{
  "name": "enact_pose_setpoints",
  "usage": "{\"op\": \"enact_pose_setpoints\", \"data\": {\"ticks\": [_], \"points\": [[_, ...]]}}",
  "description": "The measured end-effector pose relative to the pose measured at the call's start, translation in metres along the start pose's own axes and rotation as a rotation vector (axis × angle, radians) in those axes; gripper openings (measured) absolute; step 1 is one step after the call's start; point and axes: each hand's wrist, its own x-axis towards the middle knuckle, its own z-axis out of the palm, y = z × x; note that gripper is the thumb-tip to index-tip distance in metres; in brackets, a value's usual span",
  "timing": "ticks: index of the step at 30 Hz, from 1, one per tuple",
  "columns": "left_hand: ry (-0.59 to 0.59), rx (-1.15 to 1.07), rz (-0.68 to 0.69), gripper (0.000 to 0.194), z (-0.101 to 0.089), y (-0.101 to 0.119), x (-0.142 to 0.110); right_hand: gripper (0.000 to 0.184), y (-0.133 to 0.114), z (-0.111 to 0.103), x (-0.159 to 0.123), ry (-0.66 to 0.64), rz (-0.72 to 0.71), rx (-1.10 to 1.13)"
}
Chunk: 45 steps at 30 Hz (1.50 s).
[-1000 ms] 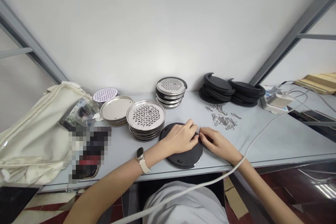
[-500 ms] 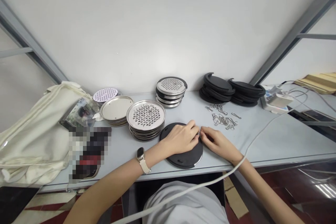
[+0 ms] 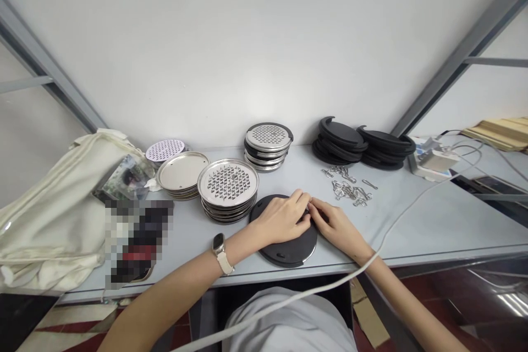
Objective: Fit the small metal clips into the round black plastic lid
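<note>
A black round plate point(image 3: 291, 250) with small slots lies on the table near its front edge, a shiny strip showing along its lower right rim. My left hand point(image 3: 286, 217) lies over the plate with its fingers curled at the right side. Against that same edge, the thumb and fingertips of my right hand point(image 3: 332, 223) are pinched together; whatever is between them is hidden. Beyond my right hand is a loose pile of small metal clips point(image 3: 350, 190). A stack of round metal graters point(image 3: 229, 184) stands just left of the plate.
Further back are black-rimmed graters point(image 3: 269, 137), plain metal discs point(image 3: 183, 171), a purple grater point(image 3: 165, 149) and stacked black round holders point(image 3: 340, 140). A white cable point(image 3: 396, 225) crosses in front of my right forearm. A cream bag point(image 3: 53, 209) lies left; a power strip point(image 3: 433, 162) sits right.
My right hand has shifted slightly up and left, closer to my left hand's fingers at the plate's edge. The plate stays in about the same place.
</note>
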Motion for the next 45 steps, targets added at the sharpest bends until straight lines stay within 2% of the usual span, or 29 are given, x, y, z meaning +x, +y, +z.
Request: {"op": "enact_pose_setpoints", "data": {"ticks": [12,22,37,45], "points": [[0.015,-0.025,-0.017,0.020,0.0003,0.0006,-0.0006,0.022,0.0027,0.0003,0.0016,0.023,-0.002,0.065],[-0.009,-0.015,-0.005,0.012,-0.0015,-0.0019,-0.0011,0.025,0.0056,0.0019,-0.0014,0.021,0.017,0.001],[0.019,-0.045,-0.028,0.016,-0.0004,-0.0014,-0.0016,0.020,0.0046,-0.0006,-0.0026,-0.004,0.023,0.056],[-0.011,-0.044,-0.044,0.020,-0.0016,-0.0004,-0.0019,0.017,0.0071,-0.0007,-0.0030,-0.014,0.024,0.082]]}}
